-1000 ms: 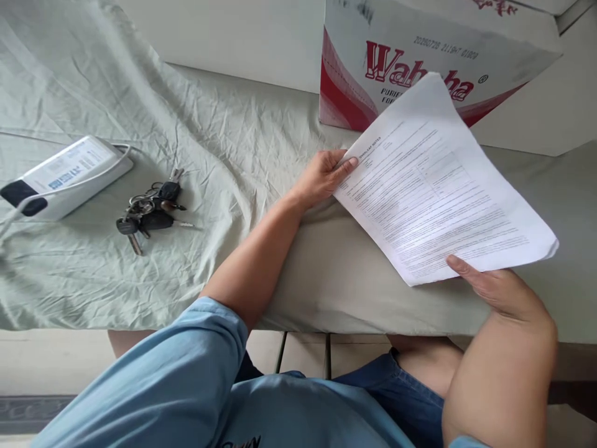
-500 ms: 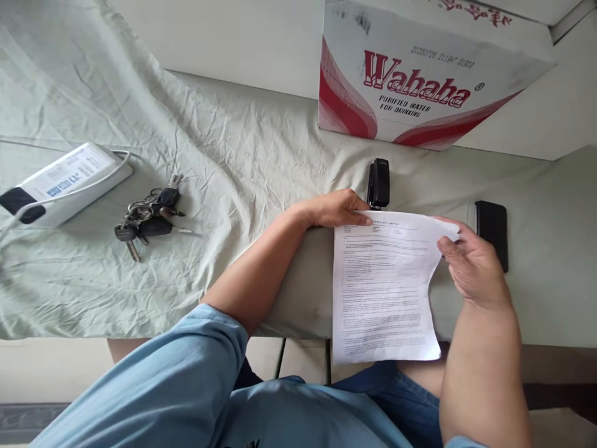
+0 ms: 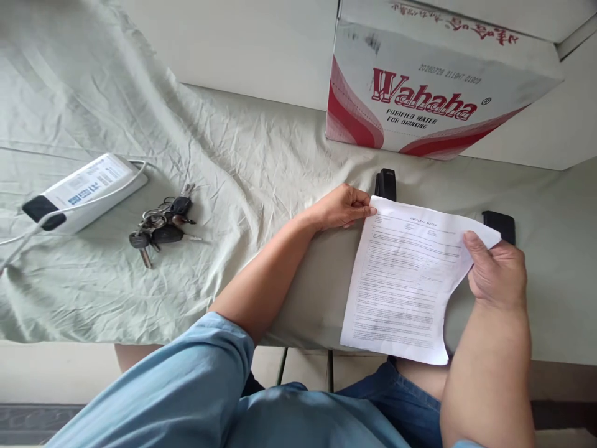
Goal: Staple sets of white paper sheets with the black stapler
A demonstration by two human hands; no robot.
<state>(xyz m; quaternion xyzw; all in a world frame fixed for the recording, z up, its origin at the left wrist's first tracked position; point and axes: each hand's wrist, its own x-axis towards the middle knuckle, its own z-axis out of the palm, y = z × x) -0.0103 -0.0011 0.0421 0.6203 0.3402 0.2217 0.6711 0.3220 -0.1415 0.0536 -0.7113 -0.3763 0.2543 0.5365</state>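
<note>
I'm looking down on both hands holding a sheet of printed paper [image 3: 405, 280] over the near edge of the counter [image 3: 317, 298]. The left hand [image 3: 342, 208] reaches in from the lower left, forearm stretched out across the cloth [image 3: 186, 155], palm down, wrist straight. Its fingers [image 3: 361, 211] are pinched onto the top left corner of the paper. The right hand [image 3: 497, 274] comes up from the lower right, forearm steep, back of the hand toward me. Its thumb lies on the printed face near the top right corner and the other fingers curl behind, so that hand is grasping the paper too. The sheet bows a little between the two grips, and its lower edge hangs past the counter's front over the lap.

Just behind the paper's top edge, beside the left hand, stands a small black stapler [image 3: 385, 184], partly hidden. A flat black phone [image 3: 500, 223] shows just beyond the right hand. Farther back sits a cardboard box [image 3: 433, 93] with red lettering. Well off to the left on the wrinkled cloth lie a bunch of keys [image 3: 161, 225] and a white power strip [image 3: 84, 193] with its cord.
</note>
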